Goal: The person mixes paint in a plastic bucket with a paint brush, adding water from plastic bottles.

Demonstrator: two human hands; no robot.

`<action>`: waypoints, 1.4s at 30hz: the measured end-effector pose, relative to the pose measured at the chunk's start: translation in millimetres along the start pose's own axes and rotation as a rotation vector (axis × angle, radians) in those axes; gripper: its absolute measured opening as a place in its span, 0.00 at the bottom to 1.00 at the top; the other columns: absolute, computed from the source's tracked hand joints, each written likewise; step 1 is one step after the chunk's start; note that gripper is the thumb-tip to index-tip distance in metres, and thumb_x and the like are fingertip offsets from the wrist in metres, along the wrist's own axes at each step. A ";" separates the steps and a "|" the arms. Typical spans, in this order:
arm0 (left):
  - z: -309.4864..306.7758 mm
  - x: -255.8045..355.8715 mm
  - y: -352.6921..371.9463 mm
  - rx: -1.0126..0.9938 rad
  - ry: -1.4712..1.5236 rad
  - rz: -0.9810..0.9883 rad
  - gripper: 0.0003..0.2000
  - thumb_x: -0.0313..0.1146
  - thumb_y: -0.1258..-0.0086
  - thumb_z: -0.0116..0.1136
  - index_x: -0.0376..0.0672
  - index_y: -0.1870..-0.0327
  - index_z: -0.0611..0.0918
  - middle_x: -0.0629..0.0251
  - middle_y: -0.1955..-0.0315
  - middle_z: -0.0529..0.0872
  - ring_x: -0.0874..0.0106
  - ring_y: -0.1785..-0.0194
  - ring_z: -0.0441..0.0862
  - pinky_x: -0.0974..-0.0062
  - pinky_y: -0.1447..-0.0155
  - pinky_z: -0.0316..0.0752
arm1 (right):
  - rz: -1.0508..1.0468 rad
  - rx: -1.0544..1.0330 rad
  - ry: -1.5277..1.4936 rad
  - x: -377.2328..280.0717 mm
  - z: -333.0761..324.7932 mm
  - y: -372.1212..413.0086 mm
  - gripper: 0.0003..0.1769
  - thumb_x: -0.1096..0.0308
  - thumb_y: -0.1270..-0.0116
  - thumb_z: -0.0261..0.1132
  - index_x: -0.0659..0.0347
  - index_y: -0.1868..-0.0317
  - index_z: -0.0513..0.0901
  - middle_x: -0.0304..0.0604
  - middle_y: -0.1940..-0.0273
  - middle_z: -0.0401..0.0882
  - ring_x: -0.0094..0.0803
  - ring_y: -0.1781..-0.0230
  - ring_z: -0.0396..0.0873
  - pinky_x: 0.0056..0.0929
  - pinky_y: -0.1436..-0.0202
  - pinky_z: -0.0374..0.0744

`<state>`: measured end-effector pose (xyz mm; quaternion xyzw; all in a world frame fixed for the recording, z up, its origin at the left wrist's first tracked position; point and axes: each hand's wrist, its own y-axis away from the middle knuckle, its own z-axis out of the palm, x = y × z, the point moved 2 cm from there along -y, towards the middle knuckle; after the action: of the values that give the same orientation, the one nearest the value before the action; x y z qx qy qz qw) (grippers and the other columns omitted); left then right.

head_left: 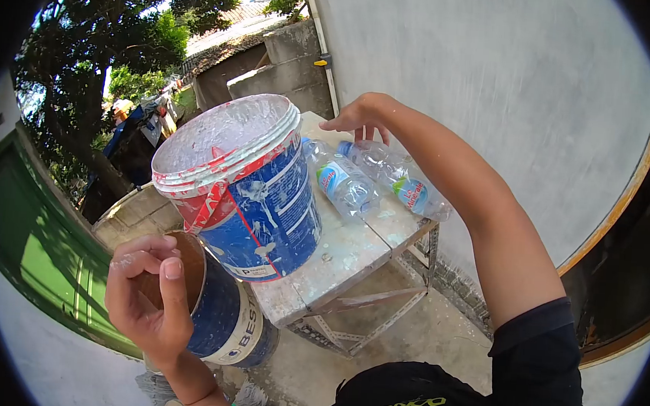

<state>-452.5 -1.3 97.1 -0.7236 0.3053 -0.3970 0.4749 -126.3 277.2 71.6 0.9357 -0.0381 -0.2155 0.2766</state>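
My left hand (pixel 148 289) hangs in the air left of the paint bucket, fingers loosely curled and thumb apart, holding nothing visible. Whitish smears mark its fingers. The blue and red bucket (pixel 265 207) stands on a small paint-spattered table (pixel 337 256), its rim and inside coated in pale paint. My right hand (pixel 364 117) reaches over the table's far side, thumb stretched out and fingers pointing down near the bottle caps. Two clear plastic bottles lie there on their sides: one bottle (pixel 339 180) beside the bucket, the other bottle (pixel 401 179) below my right forearm.
A dark blue drum (pixel 217 319) stands on the floor left of the table, behind my left hand. A grey plastered wall (pixel 496 79) rises to the right. At left is a green door (pixel 46 260); a block wall (pixel 292 63) and trees lie beyond.
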 end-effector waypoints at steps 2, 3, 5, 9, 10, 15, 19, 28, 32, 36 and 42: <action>-1.4 11.4 11.6 -0.076 -0.012 0.011 0.10 0.27 0.37 0.66 0.37 0.71 0.74 0.54 0.68 0.85 0.71 0.65 0.82 0.77 0.59 0.74 | 0.065 0.029 0.092 -5.1 1.8 26.9 0.52 0.22 0.35 0.44 0.47 0.20 0.51 0.59 0.28 0.62 0.50 0.30 0.68 0.64 0.35 0.70; -3.3 16.8 17.0 -0.112 -0.018 0.017 0.11 0.28 0.40 0.67 0.38 0.73 0.75 0.54 0.69 0.85 0.70 0.67 0.82 0.77 0.59 0.74 | 0.050 0.030 0.151 -6.4 -0.9 37.8 0.52 0.22 0.35 0.44 0.46 0.20 0.51 0.59 0.28 0.62 0.51 0.31 0.69 0.64 0.35 0.70; -7.8 26.0 26.8 -0.246 -0.099 0.019 0.12 0.29 0.50 0.71 0.40 0.77 0.75 0.57 0.74 0.86 0.67 0.71 0.82 0.76 0.63 0.74 | 0.020 0.031 0.272 -8.3 -4.6 51.9 0.52 0.22 0.36 0.44 0.45 0.20 0.51 0.58 0.28 0.62 0.51 0.31 0.69 0.63 0.34 0.70; -0.2 33.4 41.1 -0.514 0.014 0.039 0.12 0.32 0.54 0.74 0.40 0.77 0.79 0.60 0.74 0.87 0.68 0.74 0.84 0.77 0.70 0.73 | -0.139 0.041 0.336 -12.9 -0.3 39.7 0.56 0.20 0.39 0.47 0.52 0.21 0.52 0.57 0.27 0.60 0.51 0.31 0.69 0.61 0.33 0.69; 0.2 32.1 41.1 -0.625 0.065 0.042 0.12 0.32 0.52 0.75 0.39 0.75 0.81 0.59 0.72 0.87 0.67 0.72 0.85 0.76 0.70 0.75 | -0.184 0.097 0.314 -15.2 10.8 39.5 0.57 0.21 0.39 0.48 0.55 0.21 0.52 0.58 0.26 0.60 0.51 0.30 0.68 0.61 0.32 0.68; 4.6 23.1 57.0 -0.805 0.182 -0.024 0.10 0.28 0.46 0.73 0.37 0.69 0.82 0.57 0.68 0.87 0.62 0.68 0.87 0.72 0.65 0.80 | -0.421 0.314 0.184 -22.9 48.3 10.0 0.58 0.26 0.39 0.56 0.67 0.24 0.55 0.60 0.28 0.61 0.51 0.27 0.63 0.56 0.28 0.64; 3.8 14.8 73.1 -0.844 0.257 -0.085 0.09 0.28 0.43 0.72 0.37 0.66 0.83 0.57 0.66 0.87 0.61 0.64 0.88 0.70 0.63 0.82 | -0.466 0.328 0.091 -29.9 52.4 18.3 0.56 0.29 0.39 0.58 0.74 0.30 0.65 0.64 0.33 0.70 0.52 0.31 0.69 0.45 0.29 0.68; 36.6 38.3 90.1 -0.848 0.425 -0.155 0.09 0.31 0.39 0.71 0.39 0.63 0.84 0.59 0.65 0.88 0.61 0.63 0.87 0.71 0.60 0.81 | -0.340 0.274 -0.203 -29.6 40.9 28.9 0.48 0.32 0.39 0.62 0.63 0.31 0.72 0.56 0.34 0.72 0.47 0.40 0.78 0.41 0.40 0.77; 49.5 41.0 95.2 -0.836 0.516 -0.222 0.09 0.31 0.38 0.71 0.38 0.62 0.85 0.59 0.64 0.88 0.62 0.63 0.87 0.71 0.60 0.81 | -0.356 0.245 -0.476 -16.6 21.1 19.3 0.38 0.33 0.36 0.59 0.48 0.33 0.75 0.48 0.38 0.76 0.40 0.38 0.75 0.60 0.36 0.67; 61.4 39.0 103.6 -0.877 0.586 -0.287 0.09 0.31 0.37 0.70 0.38 0.60 0.85 0.59 0.64 0.88 0.66 0.63 0.87 0.73 0.60 0.81 | -0.475 0.353 -0.760 -4.9 -2.1 36.6 0.35 0.35 0.35 0.58 0.51 0.38 0.76 0.43 0.49 0.80 0.35 0.46 0.78 0.50 0.39 0.72; 88.9 42.3 118.3 -1.012 0.802 -0.365 0.07 0.25 0.37 0.69 0.35 0.60 0.84 0.58 0.59 0.89 0.70 0.59 0.87 0.74 0.55 0.81 | -0.830 0.426 -0.977 24.6 -16.5 148.2 0.36 0.39 0.33 0.57 0.58 0.36 0.74 0.48 0.50 0.80 0.32 0.55 0.81 0.34 0.51 0.80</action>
<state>-362.2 -39.2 -21.7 -0.6936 0.4795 -0.5170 -0.1477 -89.9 155.7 153.8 0.7021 0.1620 -0.6900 -0.0685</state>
